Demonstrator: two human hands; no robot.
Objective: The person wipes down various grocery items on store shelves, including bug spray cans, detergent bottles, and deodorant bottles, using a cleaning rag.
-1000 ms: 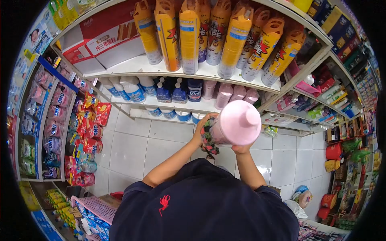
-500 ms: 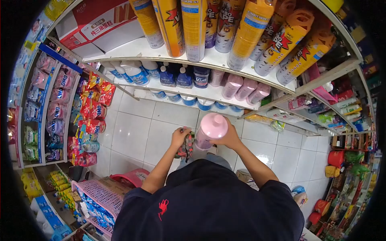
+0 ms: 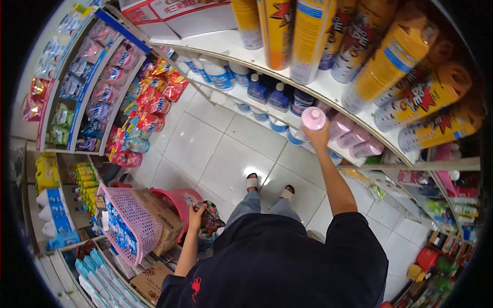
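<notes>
My right hand is stretched out to the middle shelf and grips a pink bottle by its body, right at the shelf edge beside other pink bottles. My left hand hangs low at my side and holds a crumpled multicoloured cloth near a pink basket. My feet in sandals stand on the white tiled floor.
Tall orange and yellow spray cans fill the top shelf. Blue and white bottles stand left of the pink ones. Racks of sachets and packets line the left. Cardboard boxes and a red tub sit below left.
My right hand has carried the pink bottle away from my chest to the middle shelf. My left hand has dropped with the cloth to my side. My view has tilted down.
</notes>
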